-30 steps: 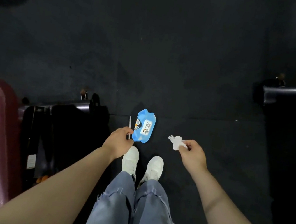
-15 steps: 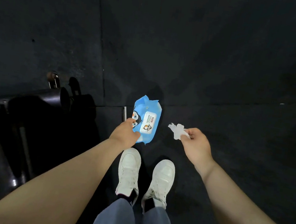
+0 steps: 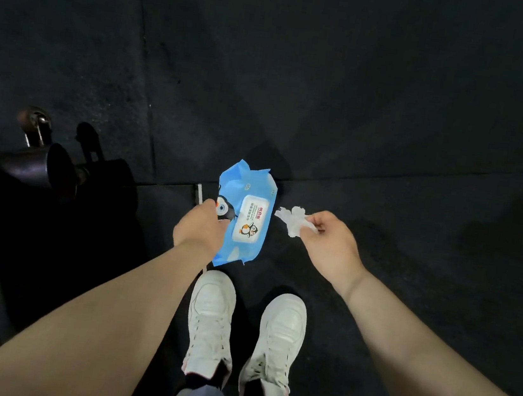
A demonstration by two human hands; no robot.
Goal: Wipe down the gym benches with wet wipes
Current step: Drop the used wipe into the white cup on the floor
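Head view, looking straight down past two white sneakers (image 3: 246, 328) at dark rubber floor (image 3: 334, 91).

Left hand (image 3: 200, 227) grips the blue wet-wipe pack (image 3: 246, 214) by its left edge, fingers curled round it. Can't tell if the pack rests on the floor or is lifted off it. Pack's long axis runs away from the person, tilted slightly right; white flip lid (image 3: 250, 218) faces up and looks closed.

Right hand (image 3: 327, 243) pinches a crumpled white wipe (image 3: 294, 219), just beside the pack's right edge, not touching it.

Black gym equipment (image 3: 44, 169) sits at far left, probably a bench frame; no pad surface in view. So the wiping target likely lies left of both hands. Left hand is nearer, but the wipe is in the right, which needs a turn or cross-reach.
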